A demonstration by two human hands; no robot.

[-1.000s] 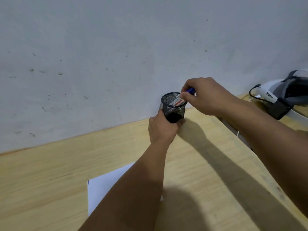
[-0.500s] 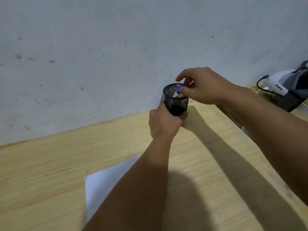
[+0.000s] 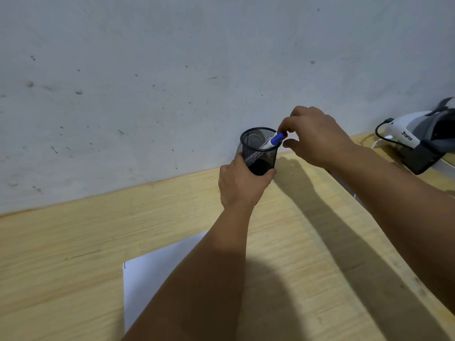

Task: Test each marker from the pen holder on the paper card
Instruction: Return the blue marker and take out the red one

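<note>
The left hand [image 3: 240, 187] is gripping the mesh pen holder [image 3: 259, 150] at the bench's [image 3: 73, 237] back edge. The right hand [image 3: 312, 135] is pinching the blue-capped marker [image 3: 275, 141] leaning in it; the paper card [image 3: 152, 276] is lying near the front edge.

Person, head view: left hand [image 3: 242, 185] and right hand [image 3: 317, 136], both bare, no rings or watch showing. Two forearms bare to the lower frame edge, sleeves out of view.

The pen holder [image 3: 259, 150] stands on the table [image 3: 73, 242] against the wall [image 3: 172, 70]. A marker [image 3: 275, 140] leans inside it. The paper card [image 3: 152, 279] lies before it, leftward; a headset [image 3: 418, 139] sits far right.
</note>
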